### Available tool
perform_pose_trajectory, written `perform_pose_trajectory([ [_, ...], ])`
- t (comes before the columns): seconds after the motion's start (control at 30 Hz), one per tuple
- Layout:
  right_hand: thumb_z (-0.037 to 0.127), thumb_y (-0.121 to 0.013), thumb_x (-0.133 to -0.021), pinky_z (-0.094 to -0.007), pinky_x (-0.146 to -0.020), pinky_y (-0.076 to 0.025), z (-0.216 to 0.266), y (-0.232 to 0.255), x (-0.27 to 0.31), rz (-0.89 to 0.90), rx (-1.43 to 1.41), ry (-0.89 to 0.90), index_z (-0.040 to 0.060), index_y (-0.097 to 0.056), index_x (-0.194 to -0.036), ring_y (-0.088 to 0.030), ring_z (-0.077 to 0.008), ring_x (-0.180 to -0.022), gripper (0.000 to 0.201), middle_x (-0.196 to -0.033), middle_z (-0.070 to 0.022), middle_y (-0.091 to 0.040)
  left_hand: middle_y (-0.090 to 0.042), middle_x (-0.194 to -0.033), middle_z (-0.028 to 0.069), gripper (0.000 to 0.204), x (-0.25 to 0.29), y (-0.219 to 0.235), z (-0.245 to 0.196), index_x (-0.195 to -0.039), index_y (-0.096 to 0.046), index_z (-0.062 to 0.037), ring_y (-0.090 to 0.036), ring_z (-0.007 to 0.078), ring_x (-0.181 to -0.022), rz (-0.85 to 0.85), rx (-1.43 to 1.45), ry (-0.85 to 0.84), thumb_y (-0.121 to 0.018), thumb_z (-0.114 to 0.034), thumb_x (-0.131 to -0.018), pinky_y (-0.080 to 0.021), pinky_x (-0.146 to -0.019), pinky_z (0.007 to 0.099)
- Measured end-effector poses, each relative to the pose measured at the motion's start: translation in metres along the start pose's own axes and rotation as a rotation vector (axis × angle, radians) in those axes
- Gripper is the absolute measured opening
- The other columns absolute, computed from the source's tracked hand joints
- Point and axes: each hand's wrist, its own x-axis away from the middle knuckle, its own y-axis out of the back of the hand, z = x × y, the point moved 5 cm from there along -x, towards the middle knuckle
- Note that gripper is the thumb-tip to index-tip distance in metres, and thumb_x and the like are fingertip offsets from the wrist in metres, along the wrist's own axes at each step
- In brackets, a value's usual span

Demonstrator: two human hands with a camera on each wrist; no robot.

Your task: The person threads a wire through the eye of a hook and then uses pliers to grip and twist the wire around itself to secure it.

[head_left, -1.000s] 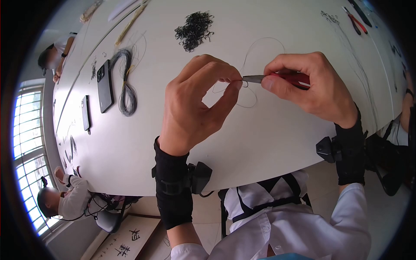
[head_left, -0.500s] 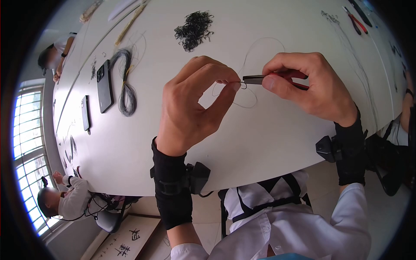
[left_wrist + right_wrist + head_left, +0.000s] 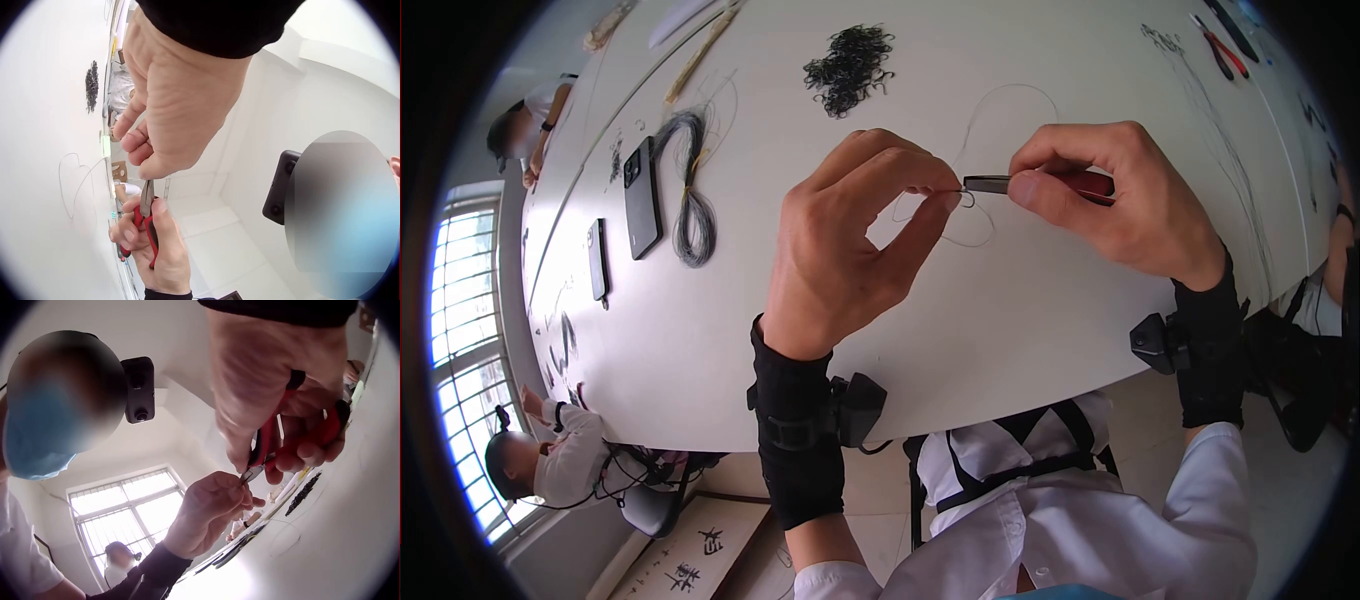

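My left hand pinches a thin wire between thumb and forefinger, just above the white table. My right hand grips red-handled pliers, whose grey tips meet the wire's small bent loop right at my left fingertips. The wire curls away over the table in a loose loop. In the left wrist view my left hand meets the pliers from above. In the right wrist view the pliers touch the left hand's fingertips.
A pile of small black rings lies farther back. A grey wire bundle and two phones lie to the left. More red pliers lie far right. Other people sit at the table's left edge.
Both hands stay almost still. The pliers' tips and the wire loop have shifted only slightly at my left fingertips.
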Motion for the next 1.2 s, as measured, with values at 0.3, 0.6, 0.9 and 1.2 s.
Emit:
perform_pose_trajectory([
  [0.3, 0.027, -0.072, -0.095, -0.0264, -0.059, -0.047, -0.0047, -0.0019, -0.0001, 0.036, -0.039, -0.039, -0.0012, -0.073, -0.091, -0.058, -0.0111, -0.060, 0.028, -0.067, -0.0065, -0.067, -0.068, -0.086, 0.0058, 0.015, 0.0003, -0.0023, 0.0020, -0.090, -0.070, -0.0031, -0.066, 0.0229, -0.078, -0.027, -0.003, 0.002, -0.075, 0.007, -0.079, -0.053, -0.067, 0.0322],
  [0.6, 0.027, -0.073, -0.094, -0.0261, -0.058, -0.045, -0.0020, -0.0015, 0.0012, 0.086, -0.031, -0.105, -0.0012, -0.072, -0.089, -0.055, -0.0095, -0.058, 0.028, -0.065, -0.0056, -0.065, -0.070, -0.090, 0.0075, 0.018, 0.0007, -0.0019, 0.0005, -0.091, -0.071, -0.0024, -0.070, 0.0193, -0.081, 0.028, -0.028, -0.011, -0.076, 0.009, -0.078, -0.054, -0.073, 0.0297],
  [0.9, 0.029, -0.074, -0.094, -0.0265, -0.059, -0.046, -0.0033, -0.0019, 0.0019, 0.132, -0.060, -0.120, -0.0011, -0.074, -0.092, -0.055, -0.0096, -0.060, 0.030, -0.066, -0.0058, -0.065, -0.070, -0.091, 0.0072, 0.019, 0.0017, -0.0020, -0.0013, -0.092, -0.070, -0.0022, -0.070, 0.0200, -0.081, 0.074, -0.004, -0.007, -0.075, 0.010, -0.078, -0.055, -0.072, 0.0299],
  [1.2, 0.033, -0.074, -0.094, -0.0282, -0.057, -0.042, -0.0074, -0.0021, 0.0010, 0.163, -0.032, -0.157, 0.0001, -0.075, -0.093, -0.050, -0.0099, -0.059, 0.033, -0.064, -0.0037, -0.062, -0.070, -0.091, 0.0074, 0.019, 0.0026, -0.0050, 0.0017, -0.092, -0.070, -0.0024, -0.070, 0.0199, -0.081, 0.118, -0.003, 0.015, -0.075, 0.010, -0.078, -0.055, -0.072, 0.0299],
])
